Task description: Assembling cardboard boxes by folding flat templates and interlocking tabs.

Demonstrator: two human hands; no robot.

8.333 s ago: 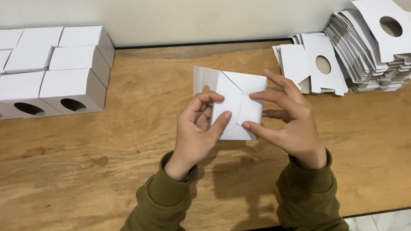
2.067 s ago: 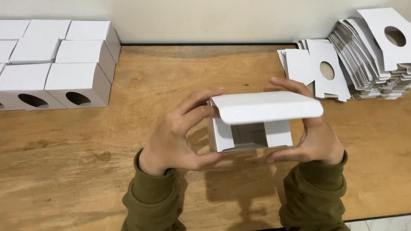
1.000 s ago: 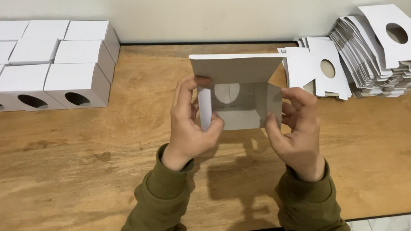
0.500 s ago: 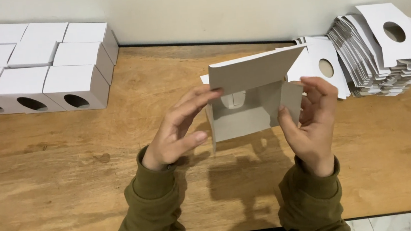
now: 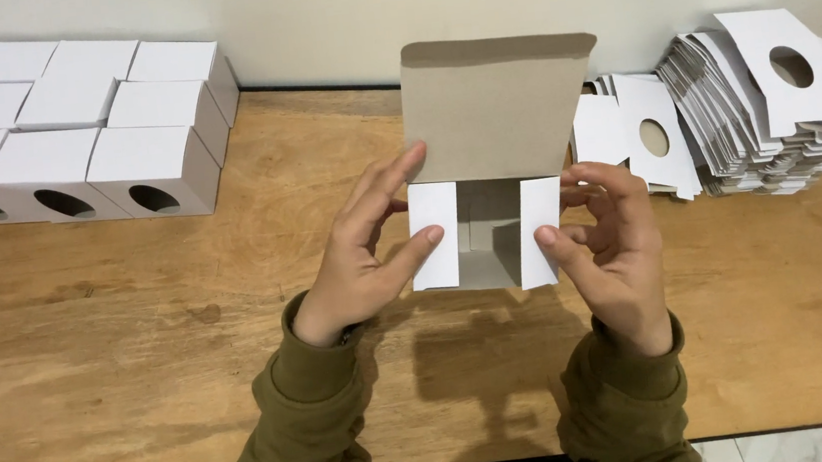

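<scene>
The box (image 5: 484, 229) is held up above the middle of the table (image 5: 145, 387), between both hands, with its open end turned toward the camera. Its body is already squared up into a tube; the far end looks closed, though the inside is shadowed and I cannot be sure of it. At the near end the two side flaps (image 5: 434, 234) are folded inward across the opening, one on each side, with a gap between them, while the big lid flap (image 5: 498, 107) stands straight up, brown side showing, not yet folded down or tucked. The left hand (image 5: 359, 261) has its fingers spread, with fingertips pressing the left side flap and the box's left edge. The right hand (image 5: 609, 247) grips the right side with curled fingers, thumb on the right flap. So this box seems most of the way done, with only the lid left to close. At far left, finished boxes (image 5: 69, 123) stand packed in rows, some showing round holes. At far right a tall stack of flat blanks (image 5: 772, 116) waits, so a good deal of folding remains.
</scene>
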